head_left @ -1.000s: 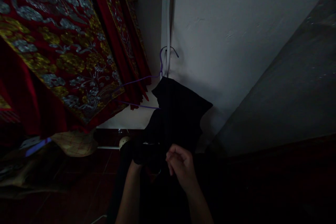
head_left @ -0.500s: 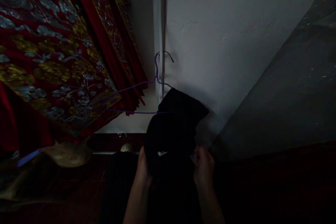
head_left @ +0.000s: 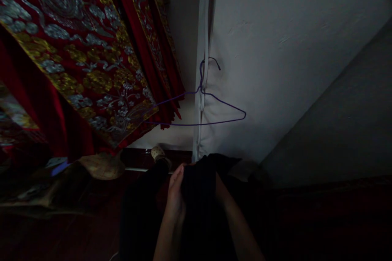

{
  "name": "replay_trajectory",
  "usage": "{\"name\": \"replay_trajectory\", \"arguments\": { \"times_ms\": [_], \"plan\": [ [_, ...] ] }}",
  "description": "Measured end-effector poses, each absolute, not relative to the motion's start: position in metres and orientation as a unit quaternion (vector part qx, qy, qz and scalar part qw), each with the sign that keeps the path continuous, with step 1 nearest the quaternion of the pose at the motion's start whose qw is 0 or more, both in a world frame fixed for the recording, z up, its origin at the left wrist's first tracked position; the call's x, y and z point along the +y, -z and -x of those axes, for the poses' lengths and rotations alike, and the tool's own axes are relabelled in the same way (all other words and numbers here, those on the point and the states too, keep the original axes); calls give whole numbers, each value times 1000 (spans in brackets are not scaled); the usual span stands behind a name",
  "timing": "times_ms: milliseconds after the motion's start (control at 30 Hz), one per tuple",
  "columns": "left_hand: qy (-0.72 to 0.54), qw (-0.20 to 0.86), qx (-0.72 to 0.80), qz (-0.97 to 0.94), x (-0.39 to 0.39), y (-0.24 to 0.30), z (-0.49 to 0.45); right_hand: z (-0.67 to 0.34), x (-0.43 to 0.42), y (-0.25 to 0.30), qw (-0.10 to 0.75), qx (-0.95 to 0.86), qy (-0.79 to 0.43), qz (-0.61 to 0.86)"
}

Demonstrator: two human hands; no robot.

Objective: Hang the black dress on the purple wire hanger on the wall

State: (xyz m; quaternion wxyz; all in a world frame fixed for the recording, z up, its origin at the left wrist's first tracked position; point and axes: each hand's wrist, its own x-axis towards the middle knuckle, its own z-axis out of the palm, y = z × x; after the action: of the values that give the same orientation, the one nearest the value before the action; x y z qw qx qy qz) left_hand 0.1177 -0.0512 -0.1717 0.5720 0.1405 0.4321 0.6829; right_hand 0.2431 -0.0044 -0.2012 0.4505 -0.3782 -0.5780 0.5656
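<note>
"Below the purple hanger (head_left: pixel 214 123), what's held?"
"Dark cloth (head_left: pixel 199 185), clear of the hanger's lower bar. The left hand (head_left: pixel 176 187) grips the cloth's edge; the right hand (head_left: pixel 221 191), mostly hidden, I can't tell."
"Room around the hanger?"
"Open along the pale wall (head_left: pixel 275 69) rightward; red embroidered fabric (head_left: pixel 101 77) crowds its left end."

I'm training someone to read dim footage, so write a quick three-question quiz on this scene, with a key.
1. Multiple choice: what colour is the wire hanger? A) white B) purple C) yellow
2. Fill the gap: the embroidered cloth at upper left has a ____ ground with gold and silver motifs.
3. True or false: the left hand touches the black garment, which is off the wire hanger.

Key: 1 B; 2 red; 3 true
</note>
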Motion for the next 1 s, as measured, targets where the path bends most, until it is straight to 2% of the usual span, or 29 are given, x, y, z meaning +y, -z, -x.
{"name": "replay_trajectory", "arguments": {
  "times_ms": [167,400,633,767,900,1000],
  "plan": [
    [-679,591,422,-104,-49,168,-101,-229,-12,179,462,-615,-518,374],
    [-683,613,390,-79,-43,171,-81,-211,-35,168,527,-542,-511,410],
    [-630,642,350,-260,-40,177,-106,-233,-63,181,529,-502,-539,422],
    [-612,552,372,-427,-47,154,-123,-245,-65,188,552,-487,-497,460],
    [-609,455,374,-532,-80,106,-114,-261,-71,192,575,-451,-470,494],
    [-588,453,340,-577,-119,80,-103,-269,-78,192,570,-456,-446,518]
  ]
}}
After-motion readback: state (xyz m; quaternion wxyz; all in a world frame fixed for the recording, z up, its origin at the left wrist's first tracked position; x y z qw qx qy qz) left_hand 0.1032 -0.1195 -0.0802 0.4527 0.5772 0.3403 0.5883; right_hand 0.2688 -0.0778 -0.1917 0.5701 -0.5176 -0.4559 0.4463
